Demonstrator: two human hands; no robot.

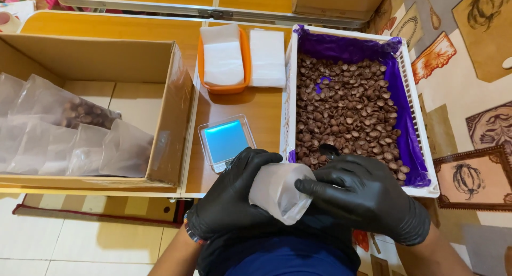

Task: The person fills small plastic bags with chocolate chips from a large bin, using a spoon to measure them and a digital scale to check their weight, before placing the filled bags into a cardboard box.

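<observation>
Both my hands wear black gloves and grip one frosted plastic pouch (277, 193) at the bottom centre. My left hand (232, 198) wraps the pouch from the left. Fingers of my right hand (368, 196) pinch its right side. Just beyond them stands a white crate (421, 148) lined with purple plastic and filled with brown round chips (346, 110). A dark scoop (329, 149) lies in the chips near my right hand. A small digital scale (226, 141) with a blue top sits on the wooden table, left of the crate.
A cardboard box (170, 105) at left holds several filled pouches (69, 132). An orange tray (223, 86) with white empty pouches and a second white stack (268, 57) sit behind the scale. Another cardboard box (336, 4) stands at the back. A patterned mat lies at right.
</observation>
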